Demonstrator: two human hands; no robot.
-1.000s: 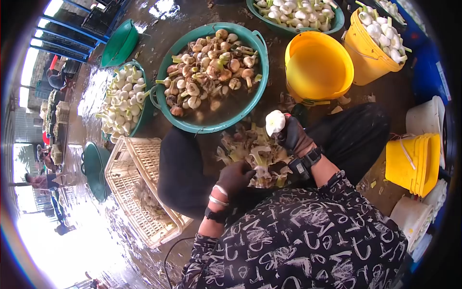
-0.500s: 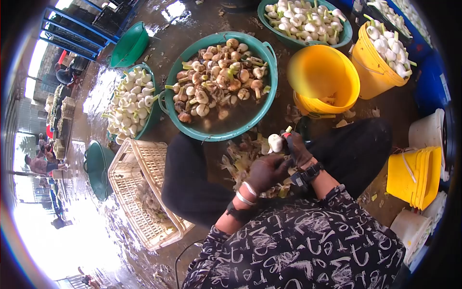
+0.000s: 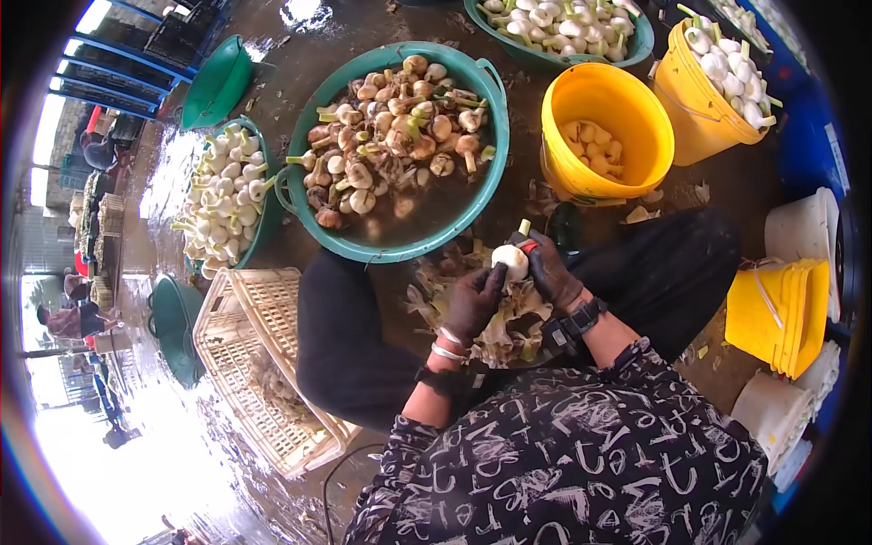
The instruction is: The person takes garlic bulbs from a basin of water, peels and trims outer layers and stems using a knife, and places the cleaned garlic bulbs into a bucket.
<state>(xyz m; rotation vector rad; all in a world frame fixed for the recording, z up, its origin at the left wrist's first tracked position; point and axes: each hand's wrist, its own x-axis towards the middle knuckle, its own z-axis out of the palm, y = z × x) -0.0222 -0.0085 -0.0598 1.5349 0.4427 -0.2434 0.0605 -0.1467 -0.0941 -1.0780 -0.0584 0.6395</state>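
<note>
Between my two hands, over my lap, is a white garlic bulb point(image 3: 510, 264) with its green stem pointing up. My left hand point(image 3: 472, 307), in a dark glove, is closed, with its fingertips on the bulb's lower left side. My right hand point(image 3: 551, 272), also dark-gloved, is closed at the bulb's right, around a small red tool point(image 3: 528, 245) beside the stem; its blade or tip cannot be made out. Under my hands lies a pile of garlic peelings point(image 3: 509, 331). Ahead is a green tub point(image 3: 495, 173) of unpeeled, brownish bulbs.
A yellow bucket point(image 3: 658, 136) holding bulbs stands right of the tub. Another yellow bucket point(image 3: 677, 118), a green basin point(image 3: 649, 41) and a left basin point(image 3: 263, 232) hold white garlic. A tipped white crate point(image 3: 236, 363) lies by my left knee; nested yellow buckets point(image 3: 772, 313) are at right.
My left hand has shifted from near my right wrist to the bulb's left side. The bulb now sits upright between both hands. The view has tilted slightly, and the bucket's inside shows without blur.
</note>
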